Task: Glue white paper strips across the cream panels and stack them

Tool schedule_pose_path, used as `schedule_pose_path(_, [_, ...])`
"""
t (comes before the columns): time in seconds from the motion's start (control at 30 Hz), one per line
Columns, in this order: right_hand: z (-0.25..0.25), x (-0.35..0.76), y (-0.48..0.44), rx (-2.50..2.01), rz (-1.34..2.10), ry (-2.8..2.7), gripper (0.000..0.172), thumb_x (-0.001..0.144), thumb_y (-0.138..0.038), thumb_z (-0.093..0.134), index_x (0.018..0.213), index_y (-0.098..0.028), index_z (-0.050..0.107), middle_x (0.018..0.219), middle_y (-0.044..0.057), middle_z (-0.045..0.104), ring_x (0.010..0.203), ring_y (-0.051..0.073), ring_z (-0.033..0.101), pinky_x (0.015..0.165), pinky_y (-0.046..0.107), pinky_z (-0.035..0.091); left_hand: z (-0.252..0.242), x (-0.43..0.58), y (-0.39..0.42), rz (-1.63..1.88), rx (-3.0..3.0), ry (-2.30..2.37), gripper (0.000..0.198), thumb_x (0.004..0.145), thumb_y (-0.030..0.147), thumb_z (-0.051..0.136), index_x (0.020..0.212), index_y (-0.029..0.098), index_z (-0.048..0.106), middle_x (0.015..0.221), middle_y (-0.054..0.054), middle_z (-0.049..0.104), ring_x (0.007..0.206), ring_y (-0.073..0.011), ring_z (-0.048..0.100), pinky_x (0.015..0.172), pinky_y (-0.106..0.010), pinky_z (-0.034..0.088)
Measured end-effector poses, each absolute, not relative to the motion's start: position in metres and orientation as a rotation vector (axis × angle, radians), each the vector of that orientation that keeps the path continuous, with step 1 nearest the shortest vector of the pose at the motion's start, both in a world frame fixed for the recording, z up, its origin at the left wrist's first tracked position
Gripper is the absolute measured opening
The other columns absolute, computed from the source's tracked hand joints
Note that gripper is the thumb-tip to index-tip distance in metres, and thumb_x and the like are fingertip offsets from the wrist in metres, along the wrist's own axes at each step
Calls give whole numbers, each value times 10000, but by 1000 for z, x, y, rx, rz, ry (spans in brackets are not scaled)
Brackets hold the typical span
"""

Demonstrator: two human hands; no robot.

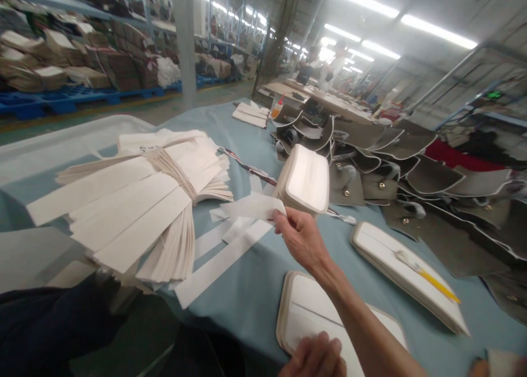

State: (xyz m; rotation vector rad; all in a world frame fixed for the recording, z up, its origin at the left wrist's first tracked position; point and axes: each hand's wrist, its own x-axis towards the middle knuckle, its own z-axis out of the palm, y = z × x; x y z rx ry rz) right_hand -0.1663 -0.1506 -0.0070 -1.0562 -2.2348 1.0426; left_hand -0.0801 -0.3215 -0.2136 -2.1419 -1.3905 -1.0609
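Observation:
My right hand (300, 235) reaches across the table, thumb and fingers pinched on the end of a pale paper strip (251, 206). Several similar white strips (224, 264) lie loose beneath and beside it. Just beyond the hand stands a stack of rounded cream panels (307, 176). My left hand (317, 358) is at the bottom edge, blurred and partly cut off, over a second stack of white panels (300, 305). Its fingers are bent close together, and whether they hold anything cannot be made out. To the left, a large fanned bundle of cream strips (135, 201) is tied round its middle.
A longer panel stack (395, 262) at right carries a yellow cutter-like tool (438, 285). Grey-brown bag pieces (444, 245) with metal studs crowd the right side. A small bottle (277, 108) with orange contents stands at the back. Loaded pallets (74, 100) line the left.

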Motion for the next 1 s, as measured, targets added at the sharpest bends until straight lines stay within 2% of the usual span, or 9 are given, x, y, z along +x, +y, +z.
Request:
schedule_pose_path(0.1, [5,-130,-161,-1061,1191,-2072,467,951,-571,499,746,-181,654,642,7,597,593,149,510,575,270,388,-201,-84,-322,-1156,-1895,-1411,260,960,360,648,1175,229,711,1577,-59,534,1528,-288,388,1305,-464,222])
schedule_pose_path(0.23, [6,-81,-176,-1075,1327,-1915,506,929,-619,565,829,-153,735,636,18,615,600,151,531,596,276,428,-167,-98,-329,-1103,-1963,-1437,298,937,329,676,1214,227,714,1650,-46,427,1573,-312,287,1315,-471,174])
schedule_pose_path(0.37, [3,-31,-189,-1074,1444,-1740,561,908,-685,622,852,-146,768,630,22,623,597,142,527,597,272,432,-149,-101,-337,-1104,-2121,-1423,392,976,369,592,1316,197,683,1564,-59,549,1571,-312,289,1313,-451,167])
schedule_pose_path(0.43, [2,-6,-196,-1079,1479,-1660,557,911,-687,642,867,-149,779,637,23,631,601,138,529,601,270,436,-147,-98,-342,-1351,-2143,-1485,449,971,374,580,1384,206,638,1438,-61,662,1476,-277,460,1263,-391,304])
schedule_pose_path(0.53, [-1,30,-207,-1078,1512,-1572,534,930,-669,650,879,-155,788,639,23,639,603,139,539,608,271,441,-137,-94,-345,-2030,-2197,-1908,595,926,483,649,1469,262,553,1343,-85,710,1187,-250,676,1027,-345,537])
schedule_pose_path(0.63, [-8,59,-221,-1080,1535,-1486,516,946,-650,647,875,-159,788,637,25,642,607,143,543,619,278,439,-107,-94,-338,-2948,-1783,-2481,722,850,620,724,1455,262,559,1378,-148,672,1057,-263,699,868,-362,577])
schedule_pose_path(0.73, [-17,81,-238,-1120,1579,-1400,520,950,-652,639,871,-158,780,651,33,649,620,154,546,634,291,435,-73,-93,-325,-3597,-1080,-2516,744,784,639,794,1370,216,619,1372,-174,656,1031,-254,685,845,-358,556])
schedule_pose_path(0.83, [-25,98,-254,-1173,1606,-1371,523,956,-656,623,820,-168,754,652,37,646,634,168,550,648,305,438,-53,-87,-316,-3787,-577,-2529,701,740,620,845,1272,206,655,1221,-129,706,878,-179,671,751,-301,539])
schedule_pose_path(1.0, [-37,123,-274,-1220,1629,-1355,549,959,-679,598,794,-177,750,649,44,647,646,178,566,657,307,457,-49,-73,-310,-3648,-397,-2690,616,672,561,921,1082,168,683,944,-34,699,706,-93,596,651,-229,495])
